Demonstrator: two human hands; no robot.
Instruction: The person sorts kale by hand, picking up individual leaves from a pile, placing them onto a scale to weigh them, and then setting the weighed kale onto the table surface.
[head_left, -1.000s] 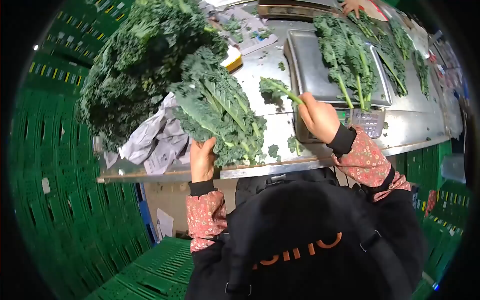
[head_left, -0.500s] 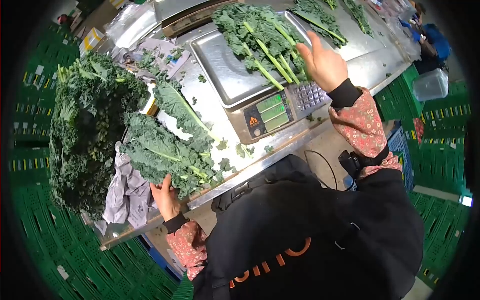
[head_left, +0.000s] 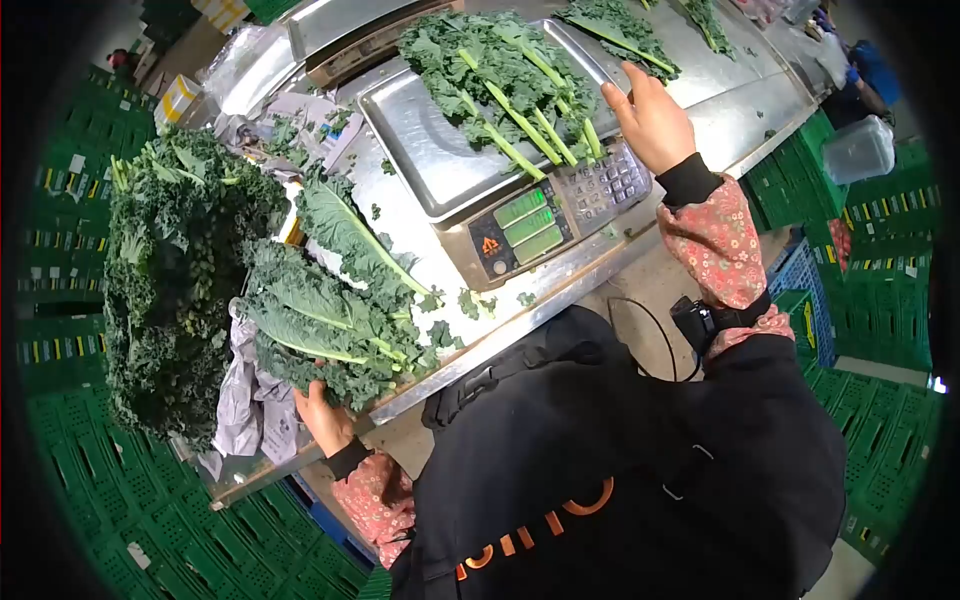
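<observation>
Green kale bunch (head_left: pixel 515 100): on the tray (head_left: pixel 425 155) of the scale (head_left: pixel 568 222), with at least 4 pale stalks showing; no band is visible around it.
Bunch's direction: cut ends point towards the wearer and a little right, at the near edge of the tray beside the keypad; frilly tops lie towards the far left of the scale.
Bunch's long axis: flat, running roughly front to back across the tray, slightly aslant.
Loose leaves (head_left: pixel 325 315): on the bench (head_left: pixel 735 115), left of the scale, their stalks pointing right and nearward, tips towards the far left.
Left hand (head_left: pixel 322 418): left of the scale, fingers bent, fingertips touching the near edge of the loose leaves; whether they pinch any, I cannot tell.
Right hand (head_left: pixel 657 125): just beside the scale's right side, thumb spread well away from loosely straight fingers, nothing seen in its grasp.
Done, as I judge it: a portion is lying on the scale, stalks mostly aligned; the display (head_left: pixel 530 225) is lit, its digits too small to read.
Also laid out: 2 smaller lots of kale (head_left: pixel 625 42), beyond the scale to the right.
Left, as I judge it: plenty, since the loose leaves and the big heap (head_left: pixel 165 290) farther left of the scale are off the tray.
Crumpled paper (head_left: pixel 250 405): left of the scale, between heap and left hand.
</observation>
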